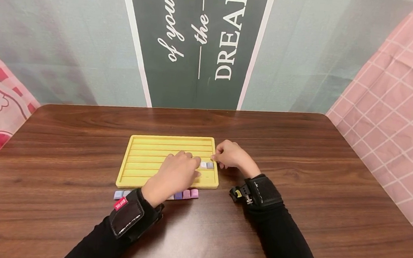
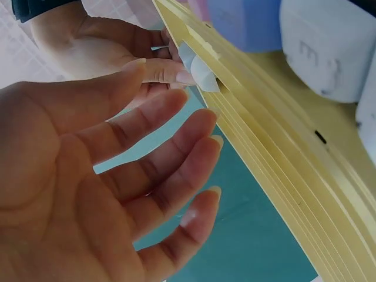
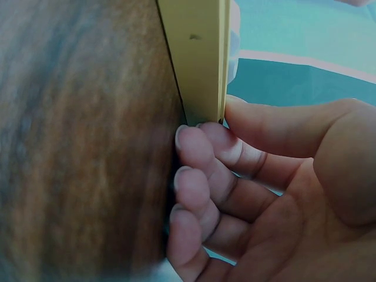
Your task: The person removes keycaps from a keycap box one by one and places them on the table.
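Note:
A yellow grooved tray (image 1: 168,140) lies on the table. Two keycaps, one white (image 1: 203,165) and one grey (image 1: 210,165), sit side by side in a groove near its right end. My left hand (image 1: 178,171) hovers over the tray, left of these keycaps; in the left wrist view its fingers (image 2: 176,170) are loosely bent and hold nothing. At the right edge, my right hand (image 1: 232,154) pinches the tray rim (image 3: 202,64), thumb on top and curled fingers against the side. The left hand and forearm cover part of the tray.
A row of keycaps, grey-blue (image 1: 118,195), purple (image 1: 178,195) and pink (image 1: 190,194), lies along the tray's near side, partly hidden by the left wrist. Brown wooden table (image 1: 301,154) surrounds the tray. Cloth backdrops (image 1: 292,50) hang behind and beside it.

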The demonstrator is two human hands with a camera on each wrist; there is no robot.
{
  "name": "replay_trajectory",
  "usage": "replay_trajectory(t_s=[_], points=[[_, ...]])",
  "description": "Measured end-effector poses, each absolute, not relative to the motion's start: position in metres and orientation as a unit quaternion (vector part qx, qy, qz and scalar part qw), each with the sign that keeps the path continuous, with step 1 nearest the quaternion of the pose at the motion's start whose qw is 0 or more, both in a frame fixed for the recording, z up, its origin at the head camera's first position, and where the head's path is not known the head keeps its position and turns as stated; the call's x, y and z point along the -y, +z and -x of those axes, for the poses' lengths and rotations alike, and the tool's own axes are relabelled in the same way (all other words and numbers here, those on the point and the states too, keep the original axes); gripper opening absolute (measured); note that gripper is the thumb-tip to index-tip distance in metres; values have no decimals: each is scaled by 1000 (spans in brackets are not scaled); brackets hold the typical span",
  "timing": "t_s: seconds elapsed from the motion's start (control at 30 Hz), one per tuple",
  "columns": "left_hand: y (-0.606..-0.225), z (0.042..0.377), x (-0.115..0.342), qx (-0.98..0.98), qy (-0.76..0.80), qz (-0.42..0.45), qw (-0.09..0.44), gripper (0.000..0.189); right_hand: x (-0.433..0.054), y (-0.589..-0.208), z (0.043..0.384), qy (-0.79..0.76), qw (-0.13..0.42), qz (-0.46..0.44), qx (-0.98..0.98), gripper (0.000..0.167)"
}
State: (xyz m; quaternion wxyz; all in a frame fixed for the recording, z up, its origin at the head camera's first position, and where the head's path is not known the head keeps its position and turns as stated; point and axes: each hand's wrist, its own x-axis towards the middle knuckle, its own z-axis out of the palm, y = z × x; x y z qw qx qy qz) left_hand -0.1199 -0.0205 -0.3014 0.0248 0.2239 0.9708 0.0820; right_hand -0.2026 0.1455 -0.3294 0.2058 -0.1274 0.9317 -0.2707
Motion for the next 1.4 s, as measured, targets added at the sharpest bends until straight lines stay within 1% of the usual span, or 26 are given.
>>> replay_trajectory(t_s=[0.3,0.77,1.23,1.4], points=[[-302,126,18,-972,84,-216,38,17,-144,-329,202,-268,207,123,-933,31],[-305,133,14,-974,77,-210,27,17,-146,-332,204,-278,208,126,-929,31],[-305,138,10,-974,72,-203,68,16,-150,-332,204,-298,218,141,-919,31],[-306,141,8,-975,66,-198,70,15,-151,-333,205,-300,219,142,-917,32]])
